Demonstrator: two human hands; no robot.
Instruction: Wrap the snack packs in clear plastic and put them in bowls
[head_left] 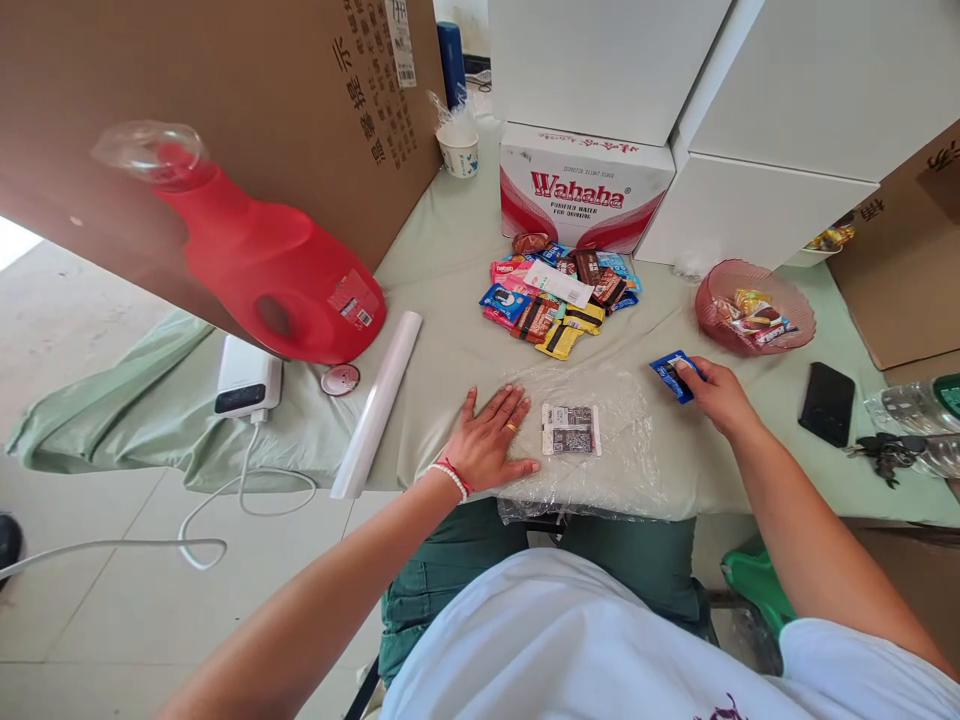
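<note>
My left hand (493, 440) lies flat with fingers spread on the left edge of a clear plastic film sheet (630, 460). On the film, just right of that hand, rest small white-and-dark printed packets (571, 430), set close together. My right hand (716, 395) pinches a blue snack packet (673, 376) between thumb and fingers, right of the film. Beyond the film a pile of snack packets (559, 290) in red, brown, blue, yellow and pink lies on the cloth. A pink glass bowl (795, 325) holding more wrapped snacks stands behind my right hand.
At left stand a large red jug (277, 270), a white power bank (247, 375) with a cable, and a roll of film (379, 405). A Wahaha box (585, 190) is at the back. A black phone (826, 403), keys (889, 450) and clear bottles (911, 405) lie right.
</note>
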